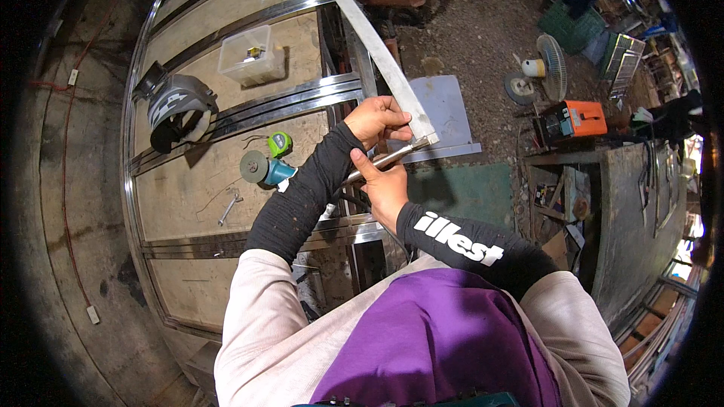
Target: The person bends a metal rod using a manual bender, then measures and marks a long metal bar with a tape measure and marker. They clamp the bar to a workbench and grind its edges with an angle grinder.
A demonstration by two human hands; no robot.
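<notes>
My left hand (377,121) grips a long flat pale metal bar (371,39) near its close end, thumb on top. The bar runs away from me toward the upper left. My right hand (386,194) is closed around a slim shiny metal rod (401,154), just below my left hand. The rod's far end meets the close end of the bar; whether they are joined I cannot tell. Left of my arms, on the board-topped metal frame (317,94), lie a teal angle grinder (277,173), a green tape measure (280,143) and a small wrench (229,209).
A welding helmet (181,111) and a clear plastic bin (253,60) rest on the frame. A pale sheet (445,109) lies beyond my hands. Farther right stand a fan (553,68), an orange-and-black machine (581,118) and a cabinet (637,218). Cables hang along the left wall (66,181).
</notes>
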